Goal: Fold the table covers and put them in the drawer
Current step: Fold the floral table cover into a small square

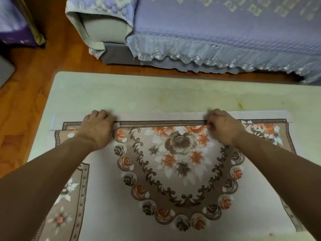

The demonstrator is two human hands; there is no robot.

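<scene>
Home living room: sofa (225, 23) under quilted lilac cover with lace trim (199, 56), wood floor (26, 105), low pale table (139, 91) bearing floral cloth (182, 171)

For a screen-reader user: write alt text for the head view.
Left hand and right hand grip the far edge of a floral table cover, folded over itself on a pale table. A lilac-covered sofa stands beyond.

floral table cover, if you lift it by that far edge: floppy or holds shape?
Probably semi-floppy: the table cover lies flat and its folded far edge is straight where the left hand and right hand grip it. It may slide easily on the smooth table. Likely light, being thin.
</scene>
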